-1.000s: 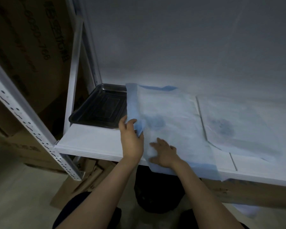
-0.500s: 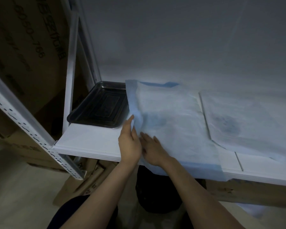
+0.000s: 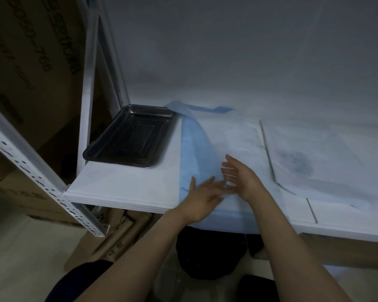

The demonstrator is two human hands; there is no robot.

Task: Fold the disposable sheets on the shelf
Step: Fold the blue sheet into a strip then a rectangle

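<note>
My left hand (image 3: 202, 198) lies low over the near part of the blue disposable sheet (image 3: 229, 142), fingers straight and spread, holding nothing. A second ago this hand pinched the sheet's left edge between thumb and fingers; that pinch is now let go. The turned-over left strip (image 3: 194, 149) lies flat on the sheet as a darker blue band running from the far corner toward me.

My right hand (image 3: 243, 177) is just beside the left, fingers extended and slightly apart, fingertips close to those of the left. It pressed flat on the sheet a second ago; whether it touches the sheet now I cannot tell, as the fingers are blurred.

The sheet rests on the white shelf (image 3: 122, 184), its near edge hanging over the shelf's front lip. Its far left corner touches or overlaps the rim of the dark metal tray (image 3: 129, 140). A second, paler sheet (image 3: 314, 162) lies to the right, apart from the first across a seam in the shelf boards.

Judgement: the first narrow fold along the left edge appears laid. With both hands free, the likely step in hand is smoothing the crease or reaching for the next fold. The second sheet looks not yet folded.
</note>
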